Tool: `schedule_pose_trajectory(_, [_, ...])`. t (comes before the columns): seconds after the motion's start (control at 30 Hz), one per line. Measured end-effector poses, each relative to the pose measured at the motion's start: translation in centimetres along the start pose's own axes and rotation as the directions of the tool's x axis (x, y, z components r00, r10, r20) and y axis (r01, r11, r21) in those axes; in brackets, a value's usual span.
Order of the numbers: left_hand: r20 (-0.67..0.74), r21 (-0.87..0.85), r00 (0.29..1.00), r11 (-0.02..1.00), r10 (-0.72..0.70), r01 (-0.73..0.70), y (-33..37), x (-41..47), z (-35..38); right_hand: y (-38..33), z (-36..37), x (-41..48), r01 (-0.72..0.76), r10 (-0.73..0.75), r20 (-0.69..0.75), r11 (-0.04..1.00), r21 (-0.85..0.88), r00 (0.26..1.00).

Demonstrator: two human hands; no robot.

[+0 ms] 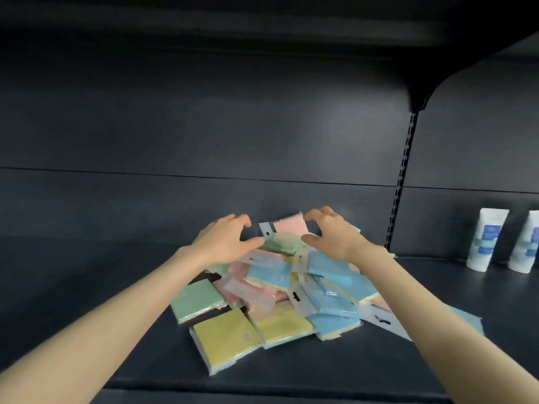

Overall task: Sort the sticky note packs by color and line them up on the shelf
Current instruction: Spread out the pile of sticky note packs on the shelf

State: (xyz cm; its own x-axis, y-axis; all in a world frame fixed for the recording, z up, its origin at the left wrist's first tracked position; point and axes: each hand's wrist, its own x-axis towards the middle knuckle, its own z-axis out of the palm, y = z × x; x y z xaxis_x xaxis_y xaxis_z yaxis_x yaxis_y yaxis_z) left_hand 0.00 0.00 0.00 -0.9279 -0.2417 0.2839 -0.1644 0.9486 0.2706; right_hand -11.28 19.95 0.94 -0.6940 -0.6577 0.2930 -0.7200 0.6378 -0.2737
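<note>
A loose heap of plastic-wrapped sticky note packs lies on the dark shelf (87,287). Two yellow packs (226,335) sit at the front, a green pack (195,300) at the left, several blue packs (331,268) on the right, pink ones (250,287) in the middle. At the back of the heap a pink pack (290,227) leans above a green pack (280,243). My left hand (224,240) and my right hand (332,233) hover over those two back packs, fingers curled and apart, holding nothing.
Two white tubes (485,239) with blue labels stand on the shelf at the far right. A slotted upright (401,182) divides the back panel. Another shelf board (233,27) hangs overhead.
</note>
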Motion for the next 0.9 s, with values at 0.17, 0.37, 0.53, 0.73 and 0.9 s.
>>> schedule_pose_trajectory(0.17, [0.152, -0.027, 0.983, 0.994, -0.103, 0.108, -1.7, 3.3, 1.6, 0.9, 2.3, 3.9, -0.071, 0.071, 0.004, 0.997, 0.025, 0.997])
schedule_pose_trajectory(0.37, [0.287, -0.172, 0.949, 0.967, -0.133, 0.187, -2.8, 5.1, 3.1, 2.1, 4.4, 7.7, -0.106, 0.111, -0.065, 0.992, 0.069, 0.992])
schedule_pose_trajectory(0.53, [0.326, -0.390, 0.936, 0.883, -0.132, 0.261, -3.3, 5.5, 3.8, 3.4, 5.9, 10.2, -0.117, 0.122, -0.069, 0.990, 0.081, 0.990])
schedule_pose_trajectory(0.73, [0.298, -0.523, 0.946, 0.807, -0.128, 0.274, -3.6, 5.2, 4.1, 4.4, 7.0, 11.5, -0.060, 0.073, -0.150, 0.994, 0.093, 0.986])
schedule_pose_trajectory(0.9, [0.198, -0.654, 0.958, 0.700, -0.207, 0.287, -3.6, 4.4, 3.8, 4.6, 6.4, 11.2, 0.014, 0.027, -0.227, 0.984, 0.175, 0.974])
